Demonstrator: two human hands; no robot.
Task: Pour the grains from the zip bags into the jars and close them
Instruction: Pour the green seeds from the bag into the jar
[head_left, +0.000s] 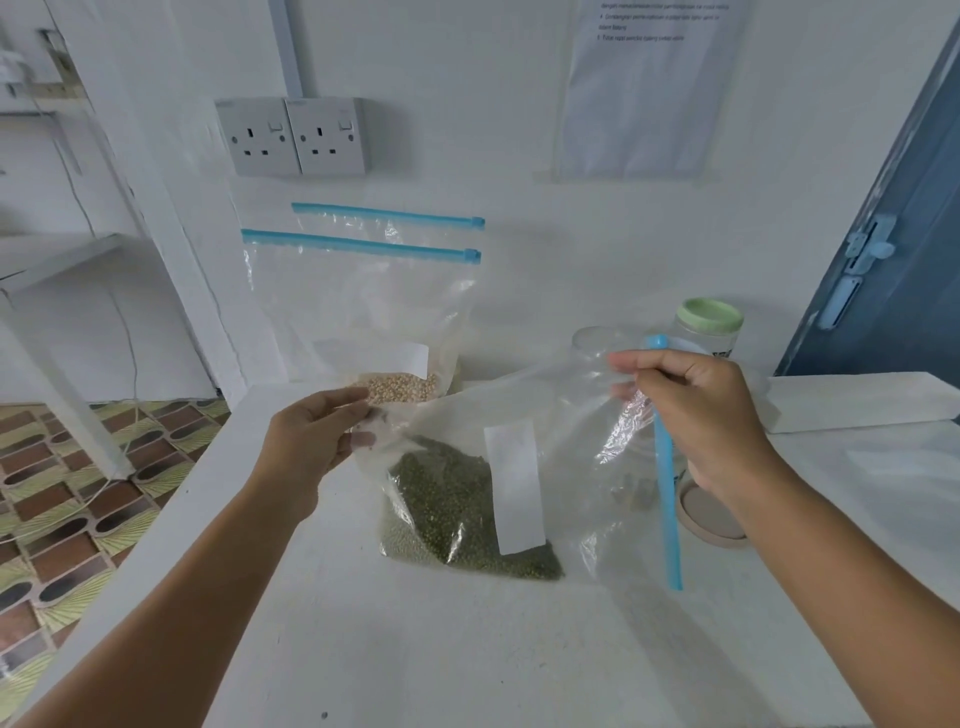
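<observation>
A clear zip bag of green grains (457, 509) lies tilted on the white table (415, 649), its blue zip strip (667, 483) turned to the right. My left hand (317, 441) pinches the bag's bottom left corner. My right hand (696, 410) grips the bag's top edge at the zip strip. Behind the bag stands an open clear jar (597, 348), partly veiled by the plastic. Its beige lid (711, 514) lies flat on the table under my right wrist. A second jar with a green lid (709, 325) stands further back.
Two more zip bags (363, 306) lean upright against the wall, the front one holding pale grains (400, 387). A white block (857, 400) lies at the right. Wall sockets (293, 135) are above. The table's left edge drops to a patterned tiled floor (78, 467).
</observation>
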